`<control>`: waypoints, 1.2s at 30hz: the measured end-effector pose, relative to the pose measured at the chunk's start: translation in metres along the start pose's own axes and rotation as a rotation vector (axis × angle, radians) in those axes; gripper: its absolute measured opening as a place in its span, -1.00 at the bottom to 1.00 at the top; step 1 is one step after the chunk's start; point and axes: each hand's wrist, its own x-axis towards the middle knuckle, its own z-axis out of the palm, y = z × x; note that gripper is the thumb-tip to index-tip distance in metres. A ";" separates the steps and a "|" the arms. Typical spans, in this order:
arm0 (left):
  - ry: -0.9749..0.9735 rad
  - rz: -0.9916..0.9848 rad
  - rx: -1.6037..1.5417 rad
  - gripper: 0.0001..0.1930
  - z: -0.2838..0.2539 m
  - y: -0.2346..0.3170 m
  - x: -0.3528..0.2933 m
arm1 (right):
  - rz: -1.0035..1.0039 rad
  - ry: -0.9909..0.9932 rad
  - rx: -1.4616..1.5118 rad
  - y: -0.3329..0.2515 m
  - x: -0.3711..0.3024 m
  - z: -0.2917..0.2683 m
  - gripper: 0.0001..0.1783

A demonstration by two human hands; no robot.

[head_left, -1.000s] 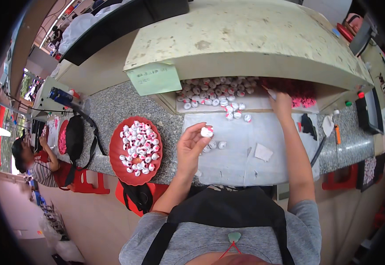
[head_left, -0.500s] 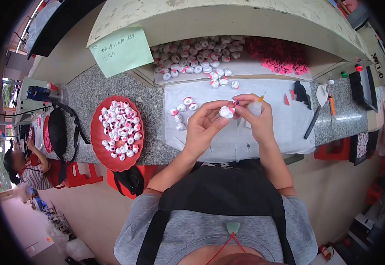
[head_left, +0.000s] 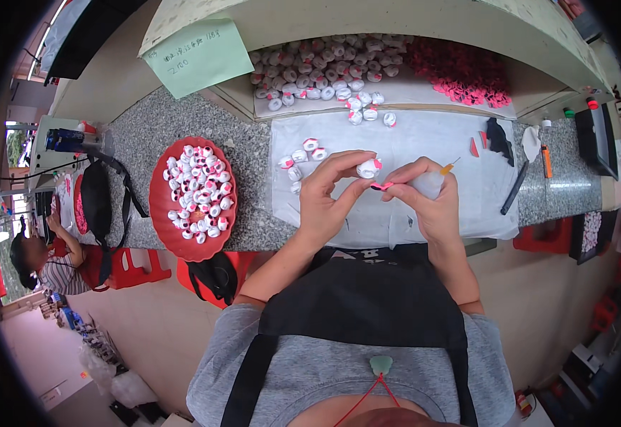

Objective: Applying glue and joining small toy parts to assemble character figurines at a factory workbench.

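Observation:
My left hand (head_left: 327, 201) holds a small white round piece with pink patches (head_left: 369, 168) up between its fingertips. Just on the near side of that piece, a small pink-and-dark strip (head_left: 379, 187) is pinched at the fingertips of my right hand (head_left: 435, 210), touching or nearly touching my left thumb. Tucked in the same right hand is a translucent squeeze bottle (head_left: 429, 185) with an orange needle tip (head_left: 448, 169) that points away to the right. Several similar white pieces (head_left: 300, 155) lie on the white sheet (head_left: 396, 139) beside my left hand.
A red scalloped tray (head_left: 159, 213) full of white-and-pink pieces stands at left. Under the shelf (head_left: 396, 18) lie heaps of white pieces (head_left: 324, 67) and pink strips (head_left: 467, 78). At right are a dark pen-like stick (head_left: 514, 188) and an orange marker (head_left: 546, 162). A person (head_left: 58, 260) sits far left.
The pink-and-dark strip has gone from the right side of the white piece to its near side. My right hand has drawn slightly nearer and to the right. The view has shifted a little.

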 end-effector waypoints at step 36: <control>-0.110 -0.008 -0.400 -0.78 -0.002 -0.001 -0.006 | -0.091 -0.096 -0.015 0.012 -0.001 0.005 -0.73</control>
